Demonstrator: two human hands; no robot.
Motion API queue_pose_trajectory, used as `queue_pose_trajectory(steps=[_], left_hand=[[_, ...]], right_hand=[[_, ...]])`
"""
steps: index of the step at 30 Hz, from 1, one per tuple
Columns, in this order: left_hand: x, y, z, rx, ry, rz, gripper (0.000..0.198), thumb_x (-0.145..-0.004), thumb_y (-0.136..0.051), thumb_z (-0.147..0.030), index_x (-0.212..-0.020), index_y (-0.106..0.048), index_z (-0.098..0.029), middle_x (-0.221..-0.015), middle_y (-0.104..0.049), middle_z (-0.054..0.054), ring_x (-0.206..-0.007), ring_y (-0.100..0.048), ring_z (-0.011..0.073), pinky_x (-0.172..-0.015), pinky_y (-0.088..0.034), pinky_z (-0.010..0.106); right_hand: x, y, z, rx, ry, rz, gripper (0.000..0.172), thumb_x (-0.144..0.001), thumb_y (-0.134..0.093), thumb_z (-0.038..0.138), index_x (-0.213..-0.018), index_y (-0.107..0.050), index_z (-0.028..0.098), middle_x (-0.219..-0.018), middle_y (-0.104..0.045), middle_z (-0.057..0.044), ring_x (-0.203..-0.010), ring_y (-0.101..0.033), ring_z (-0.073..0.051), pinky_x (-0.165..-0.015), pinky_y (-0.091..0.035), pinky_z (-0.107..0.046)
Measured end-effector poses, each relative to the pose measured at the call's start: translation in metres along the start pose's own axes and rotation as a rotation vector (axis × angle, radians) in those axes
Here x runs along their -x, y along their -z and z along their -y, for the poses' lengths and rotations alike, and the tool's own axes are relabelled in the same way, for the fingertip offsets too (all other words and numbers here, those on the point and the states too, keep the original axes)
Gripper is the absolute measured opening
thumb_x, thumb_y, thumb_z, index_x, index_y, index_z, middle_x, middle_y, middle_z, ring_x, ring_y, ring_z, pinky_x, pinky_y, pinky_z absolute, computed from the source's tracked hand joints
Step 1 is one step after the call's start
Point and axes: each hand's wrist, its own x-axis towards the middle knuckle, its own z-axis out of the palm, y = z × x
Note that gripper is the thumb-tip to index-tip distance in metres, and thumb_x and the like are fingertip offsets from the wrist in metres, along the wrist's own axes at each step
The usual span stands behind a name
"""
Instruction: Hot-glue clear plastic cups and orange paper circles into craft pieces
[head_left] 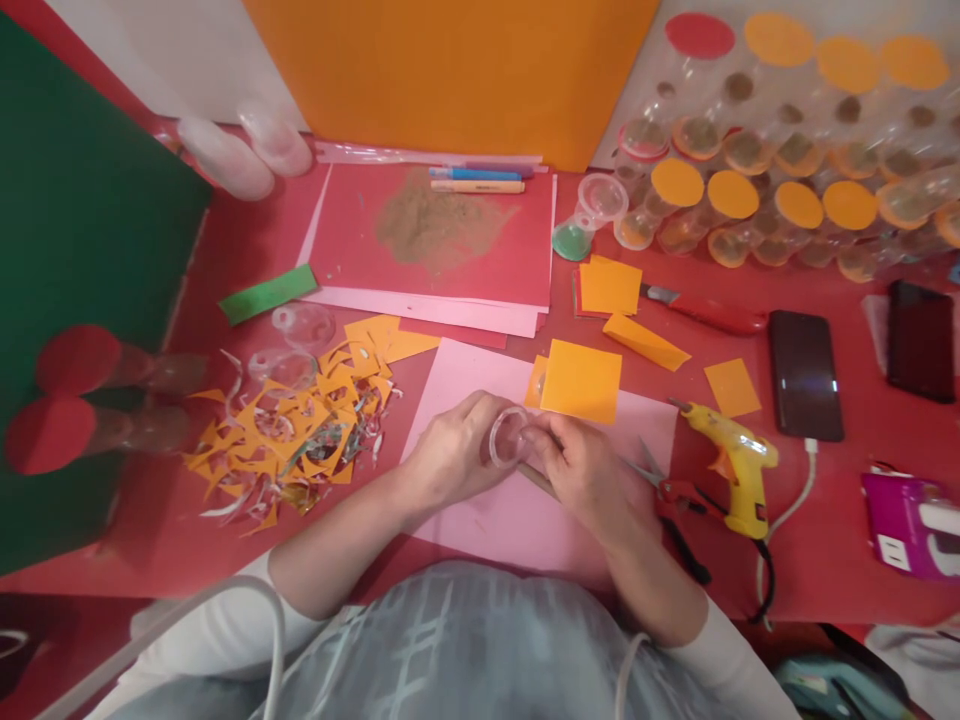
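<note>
While both hands, left hand and right hand, grip a clear cup, fingers hide its base.

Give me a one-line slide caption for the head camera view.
Both hands, left hand and right hand, hold a clear plastic cup over pink paper.

We note two bare hands, left hand and right hand, no rings or watch visible. Forearms are bare; white sleeves are pushed up toward the elbows. Between the sleeves, the torso wears a pale grey-blue top with a faint white grid print. A thin white cord loops beside the top.
</note>
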Motion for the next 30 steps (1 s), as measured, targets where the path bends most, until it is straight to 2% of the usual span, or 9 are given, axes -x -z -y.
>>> queue_pose_trajectory(steps=[5,10,13,17,22,30], left_hand=[[0.000,0.003,-0.001,0.038,0.005,-0.021,0.021,-0.086,-0.068,-0.027,-0.105,-0.061,-0.022,-0.101,-0.074,0.005,-0.088,-0.076,0.0197,-0.074,-0.060,0.028],[-0.001,0.004,-0.003,0.054,-0.012,-0.068,0.020,-0.086,-0.066,-0.026,-0.105,-0.060,-0.022,-0.102,-0.075,0.005,-0.090,-0.075,0.0202,-0.077,-0.060,0.029],[-0.001,0.002,-0.004,0.006,0.022,-0.072,0.023,-0.086,-0.064,-0.025,-0.108,-0.058,-0.022,-0.104,-0.075,0.006,-0.090,-0.076,0.0211,-0.076,-0.060,0.030],[0.002,-0.003,-0.002,-0.048,0.099,-0.043,0.031,-0.085,-0.065,-0.028,-0.112,-0.051,-0.022,-0.103,-0.076,0.007,-0.083,-0.077,0.0226,-0.066,-0.058,0.029],[0.006,-0.010,0.000,-0.077,0.023,-0.017,0.019,-0.089,-0.059,-0.022,-0.105,-0.048,-0.024,-0.097,-0.076,0.005,-0.079,-0.077,0.0218,-0.063,-0.055,0.028],[-0.001,-0.001,-0.012,-0.073,0.195,0.020,0.031,-0.084,-0.065,-0.036,-0.102,-0.043,-0.026,-0.083,-0.075,0.000,-0.069,-0.077,0.0237,-0.055,-0.050,0.026]], right_hand=[[0.000,0.001,0.001,-0.121,-0.001,-0.010,0.031,-0.102,-0.048,0.033,-0.079,-0.067,0.024,-0.063,-0.071,-0.001,-0.055,-0.066,-0.018,-0.058,-0.053,-0.027],[0.000,0.001,0.002,-0.099,0.025,-0.044,0.033,-0.105,-0.043,0.036,-0.083,-0.064,0.024,-0.074,-0.075,-0.005,-0.067,-0.072,-0.021,-0.065,-0.055,-0.030],[-0.001,-0.001,0.004,-0.109,0.071,-0.032,0.031,-0.104,-0.049,0.042,-0.083,-0.063,0.023,-0.074,-0.075,-0.004,-0.065,-0.071,-0.020,-0.062,-0.055,-0.028],[0.000,-0.006,0.003,-0.043,0.077,-0.056,0.031,-0.102,-0.052,0.044,-0.081,-0.062,0.024,-0.073,-0.076,-0.005,-0.062,-0.071,-0.020,-0.059,-0.053,-0.028],[0.001,-0.008,-0.002,0.068,0.085,-0.069,0.035,-0.104,-0.047,0.041,-0.077,-0.061,0.025,-0.069,-0.073,-0.004,-0.062,-0.070,-0.021,-0.059,-0.050,-0.030],[0.001,-0.002,0.000,0.035,0.091,-0.013,0.038,-0.105,-0.042,0.037,-0.072,-0.055,0.026,-0.066,-0.069,-0.003,-0.060,-0.065,-0.020,-0.058,-0.048,-0.029]])
